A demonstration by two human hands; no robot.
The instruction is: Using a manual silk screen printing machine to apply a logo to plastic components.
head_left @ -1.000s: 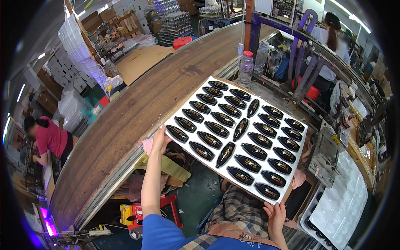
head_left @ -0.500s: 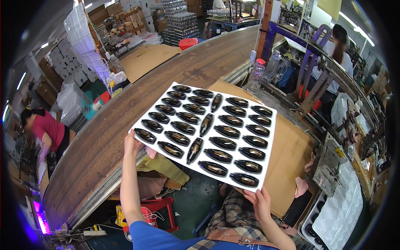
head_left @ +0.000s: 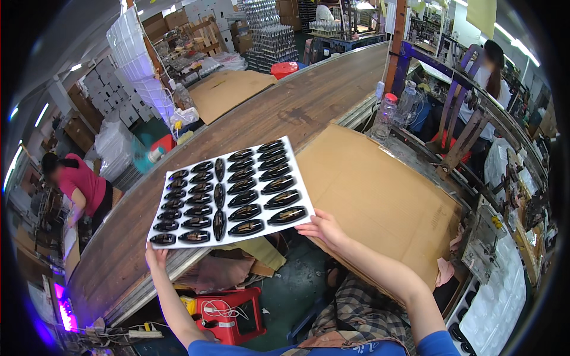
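White tray: right out ahead of your fingers, this tray (head_left: 304,200) of black pieces (head_left: 246,227), over the brown tabletop (head_left: 249,121), near right corner jutting past its edge.
Long axis: running roughly left to right, hand to hand.
Left hand (head_left: 156,257): you're gripping the near left corner, fingertips hidden beneath.
Right hand (head_left: 322,229): you're pinching the near right corner, cardboard sheet (head_left: 386,196) just beside.
Nearer hand: neither; both touch.

Right hand (head_left: 324,229) and, apparently, left hand (head_left: 157,257) hold a white tray (head_left: 227,203).
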